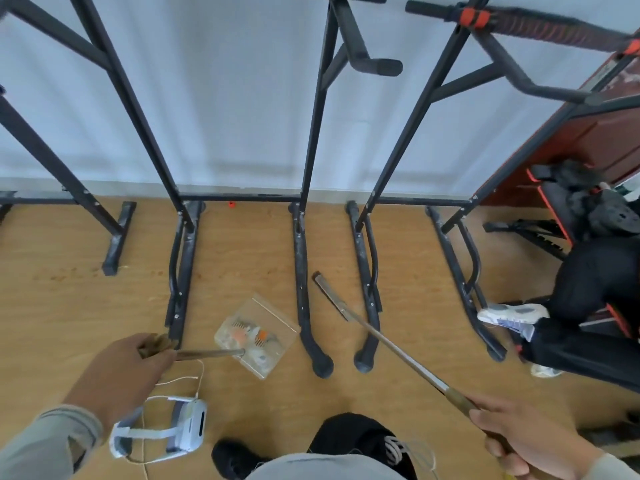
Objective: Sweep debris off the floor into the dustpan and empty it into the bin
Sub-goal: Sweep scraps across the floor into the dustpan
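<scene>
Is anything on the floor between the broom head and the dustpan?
Yes. One black floor rail of the frame lies between the broom head on its right and the clear dustpan on its left. The dustpan already holds debris.

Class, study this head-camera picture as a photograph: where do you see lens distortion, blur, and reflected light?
In the head view, wide-angle distortion splays the black rack uprights outward; the right hand and broom handle are soft at the frame edge; the clear dustpan is pale and hazy, its debris indistinct; the wall is evenly, coolly lit; the wooden floor shows a faint sheen.
</scene>
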Motion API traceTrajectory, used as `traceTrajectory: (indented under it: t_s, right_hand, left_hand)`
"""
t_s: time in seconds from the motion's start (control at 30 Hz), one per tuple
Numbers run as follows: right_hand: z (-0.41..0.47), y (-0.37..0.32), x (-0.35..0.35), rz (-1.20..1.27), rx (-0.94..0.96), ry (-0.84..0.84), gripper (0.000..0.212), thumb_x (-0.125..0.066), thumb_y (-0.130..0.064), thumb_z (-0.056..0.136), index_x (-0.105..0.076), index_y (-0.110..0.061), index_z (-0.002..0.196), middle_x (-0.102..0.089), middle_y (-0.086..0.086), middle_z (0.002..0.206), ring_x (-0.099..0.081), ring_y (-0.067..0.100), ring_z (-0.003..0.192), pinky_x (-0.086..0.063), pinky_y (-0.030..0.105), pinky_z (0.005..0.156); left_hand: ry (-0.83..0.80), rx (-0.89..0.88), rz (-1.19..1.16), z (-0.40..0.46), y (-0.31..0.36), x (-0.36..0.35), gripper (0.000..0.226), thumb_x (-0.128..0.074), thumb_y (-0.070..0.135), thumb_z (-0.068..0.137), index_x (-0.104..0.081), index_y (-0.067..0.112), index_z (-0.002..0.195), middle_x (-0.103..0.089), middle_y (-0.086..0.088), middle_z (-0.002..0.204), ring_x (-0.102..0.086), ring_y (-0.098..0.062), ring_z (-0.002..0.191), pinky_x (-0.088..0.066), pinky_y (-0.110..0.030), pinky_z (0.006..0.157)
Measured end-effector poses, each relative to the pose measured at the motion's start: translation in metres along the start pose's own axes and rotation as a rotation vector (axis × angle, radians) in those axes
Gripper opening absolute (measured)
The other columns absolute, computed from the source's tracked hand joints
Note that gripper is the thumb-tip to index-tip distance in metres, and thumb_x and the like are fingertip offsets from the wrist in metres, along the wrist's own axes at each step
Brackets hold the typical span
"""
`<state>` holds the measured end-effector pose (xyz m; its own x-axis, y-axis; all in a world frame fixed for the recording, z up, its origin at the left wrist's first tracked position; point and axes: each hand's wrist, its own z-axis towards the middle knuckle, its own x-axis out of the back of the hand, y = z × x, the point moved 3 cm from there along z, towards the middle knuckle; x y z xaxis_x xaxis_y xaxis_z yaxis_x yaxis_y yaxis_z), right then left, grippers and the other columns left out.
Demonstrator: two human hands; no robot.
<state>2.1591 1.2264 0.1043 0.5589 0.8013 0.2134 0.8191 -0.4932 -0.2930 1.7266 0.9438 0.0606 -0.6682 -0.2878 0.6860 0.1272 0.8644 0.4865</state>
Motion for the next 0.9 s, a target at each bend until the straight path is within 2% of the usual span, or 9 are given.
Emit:
traceTrajectory:
  t_s: [0.13,0.33,0.43,0.57,0.67,0.73,0.8,0.83,0.9]
  right_hand:
    - [0.028,0.017,0.046,0.016,-0.002,0.044,0.026,-0.049,-0.016,0.107,-0.067,-0.032,0.114,-0.049,0.011,0.060,-0.034,0.017,0.041,-0.024,0.021,0.039]
    - [0.162,-0.004,0.097,-0.043,0.029,0.106,0.030,-0.044,-0.020,0.105,-0.055,-0.026,0.131,-0.047,0.003,0.061,-0.036,0.012,0.041,-0.027,0.019,0.038]
    - [0.217,-0.013,0.104,-0.059,0.057,0.061,0.028,-0.042,-0.017,0.103,-0.061,-0.029,0.119,-0.046,0.003,0.063,-0.036,0.012,0.039,-0.028,0.018,0.039]
    - [0.259,-0.009,0.089,-0.099,0.037,0.058,0.025,-0.038,-0.012,0.099,-0.060,-0.023,0.097,-0.046,0.008,0.062,-0.039,0.017,0.045,-0.031,0.019,0.042]
    - [0.286,0.022,0.070,-0.093,-0.066,0.072,0.024,-0.042,-0.007,0.098,-0.064,-0.013,0.105,-0.052,0.009,0.054,-0.045,0.020,0.049,-0.033,0.024,0.047]
    - [0.287,0.041,0.048,-0.084,-0.042,0.057,0.025,-0.046,-0.009,0.100,-0.065,-0.004,0.114,-0.053,0.004,0.064,-0.049,0.019,0.054,-0.046,0.030,0.054]
    - [0.274,0.058,0.029,-0.056,-0.030,0.044,0.019,-0.044,-0.012,0.101,-0.061,-0.011,0.093,-0.050,0.003,0.067,-0.049,0.017,0.052,-0.053,0.035,0.063]
    - [0.270,0.068,0.019,-0.025,-0.070,0.031,0.020,-0.041,-0.009,0.099,-0.056,-0.014,0.088,-0.049,0.005,0.064,-0.046,0.018,0.048,-0.051,0.034,0.056]
    - [0.270,0.089,0.003,0.097,-0.189,0.014,0.026,-0.035,-0.006,0.091,-0.054,-0.018,0.103,-0.045,0.008,0.055,-0.040,0.018,0.038,-0.034,0.025,0.044]
  left_hand:
    - [-0.001,0.040,-0.021,-0.033,0.024,-0.031,0.013,-0.072,0.021,0.090,-0.073,0.024,0.077,-0.074,-0.006,0.065,-0.069,-0.035,0.069,-0.053,-0.038,0.069]
    - [-0.001,0.097,-0.055,-0.072,0.068,-0.114,0.011,-0.072,0.014,0.090,-0.074,0.019,0.080,-0.069,-0.004,0.066,-0.062,-0.027,0.065,-0.041,-0.033,0.058]
    - [-0.013,0.127,-0.055,-0.084,0.086,-0.152,0.011,-0.072,0.016,0.090,-0.075,0.021,0.081,-0.068,-0.001,0.064,-0.059,-0.025,0.062,-0.040,-0.032,0.057]
    - [-0.016,0.181,-0.074,-0.097,0.094,-0.186,0.006,-0.078,0.023,0.082,-0.075,0.028,0.081,-0.073,-0.001,0.071,-0.064,-0.025,0.070,-0.043,-0.035,0.064]
    - [-0.015,0.217,-0.047,-0.103,0.083,-0.201,0.016,-0.078,0.014,0.084,-0.077,0.030,0.085,-0.075,0.005,0.071,-0.067,-0.024,0.073,-0.047,-0.037,0.068]
    - [-0.011,0.242,-0.051,-0.109,0.075,-0.206,0.022,-0.079,0.008,0.083,-0.077,0.030,0.084,-0.076,0.009,0.069,-0.070,-0.022,0.077,-0.050,-0.025,0.076]
    - [-0.009,0.255,-0.067,-0.117,0.066,-0.211,0.023,-0.079,0.004,0.083,-0.077,0.027,0.084,-0.076,0.010,0.068,-0.072,-0.019,0.080,-0.046,-0.014,0.075]
    - [-0.010,0.253,-0.072,-0.120,0.061,-0.213,0.024,-0.079,0.004,0.083,-0.077,0.027,0.084,-0.076,0.010,0.068,-0.073,-0.019,0.080,-0.046,-0.018,0.076]
    - [-0.012,0.248,-0.051,-0.125,0.051,-0.219,0.025,-0.080,0.006,0.083,-0.077,0.031,0.083,-0.076,0.009,0.068,-0.073,-0.017,0.078,-0.047,-0.023,0.074]
